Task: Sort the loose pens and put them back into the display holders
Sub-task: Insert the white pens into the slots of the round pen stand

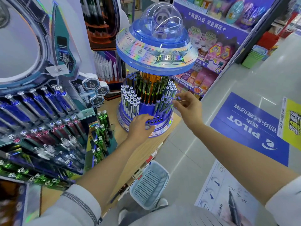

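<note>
A round blue UFO-shaped pen display (155, 54) stands on a wooden counter (141, 154). Its tiered base holds white-and-blue pens (130, 100) on the left, dark green pens (149, 88) in the middle and blue-capped pens (167, 97) on the right. Several holes (154, 120) in the front of the base are vacant. My left hand (140, 125) rests on the base rim beside those holes, fingers spread. My right hand (187, 103) reaches at the right-hand pens, fingers curled near their caps; whether it pinches a pen is unclear.
A big tilted rack of blue, pink and green pens (40, 128) fills the left. A blue plastic basket (149, 185) sits on the floor below the counter. Toy shelves (211, 46) stand behind, and a blue floor sticker (247, 128) lies to the right.
</note>
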`<state>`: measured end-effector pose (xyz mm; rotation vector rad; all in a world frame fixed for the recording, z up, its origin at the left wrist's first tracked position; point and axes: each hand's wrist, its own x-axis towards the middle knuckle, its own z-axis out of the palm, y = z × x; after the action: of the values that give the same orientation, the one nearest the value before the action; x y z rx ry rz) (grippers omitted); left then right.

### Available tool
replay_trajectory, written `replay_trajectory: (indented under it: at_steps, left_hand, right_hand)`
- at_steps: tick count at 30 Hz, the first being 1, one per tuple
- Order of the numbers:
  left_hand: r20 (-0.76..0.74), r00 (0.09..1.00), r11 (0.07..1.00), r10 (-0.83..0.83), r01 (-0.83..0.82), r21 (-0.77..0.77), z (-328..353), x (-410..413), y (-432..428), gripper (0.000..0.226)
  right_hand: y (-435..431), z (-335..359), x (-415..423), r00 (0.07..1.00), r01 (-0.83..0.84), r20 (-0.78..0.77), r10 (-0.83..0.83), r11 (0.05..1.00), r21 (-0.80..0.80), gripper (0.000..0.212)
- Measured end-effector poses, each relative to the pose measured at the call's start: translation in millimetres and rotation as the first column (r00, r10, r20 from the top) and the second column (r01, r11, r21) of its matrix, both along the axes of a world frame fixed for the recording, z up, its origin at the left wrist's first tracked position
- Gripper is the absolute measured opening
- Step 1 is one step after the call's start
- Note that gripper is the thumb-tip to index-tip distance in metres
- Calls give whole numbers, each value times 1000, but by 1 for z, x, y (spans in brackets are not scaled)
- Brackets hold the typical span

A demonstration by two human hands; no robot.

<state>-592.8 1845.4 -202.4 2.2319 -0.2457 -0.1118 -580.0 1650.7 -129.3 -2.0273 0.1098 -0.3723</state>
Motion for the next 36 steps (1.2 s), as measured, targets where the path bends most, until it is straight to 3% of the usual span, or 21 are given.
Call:
replay_trajectory:
  at_steps: [3,7,12,15,17,21,24,28,31,36]
  left_hand:
    - [-47,996,963,-71,81,258,-8,-3,5,51]
    - [-55,988,925,-146,156,347,-7,-5,8,56]
    - [-51,987,919,-154,162,359,-6,-4,9,55]
    - [-48,987,915,-151,158,370,-7,-4,9,55]
    - [-50,987,913,-152,159,375,-8,-4,9,56]
    - [-69,987,912,-146,162,377,-8,-5,8,56]
    - [-63,988,915,-141,154,372,-6,-7,6,56]
    - [29,998,951,-55,43,307,-3,-18,4,51]
    - [169,984,974,58,-93,207,0,-40,2,41]
    - [244,917,927,315,-352,128,-10,-110,9,37]
  right_hand:
    - [8,-6,3,1000,-16,-7,16,994,-108,16]
    - [15,-14,5,1000,-24,-18,21,977,-210,20]
    - [19,-13,4,1000,-24,-13,21,957,-288,30]
    - [22,-14,5,999,-25,13,30,945,-326,24]
    - [22,-15,5,998,-34,40,54,924,-381,19]
    - [21,-22,-2,991,-106,18,135,846,-523,32]
    - [17,-28,-7,983,-178,-46,179,844,-507,45]
    - [14,-28,-12,975,-190,12,220,868,-458,50]
    - [15,-24,-20,959,-221,78,273,891,-397,40]
    - [38,-35,-56,858,-490,32,513,836,-248,19]
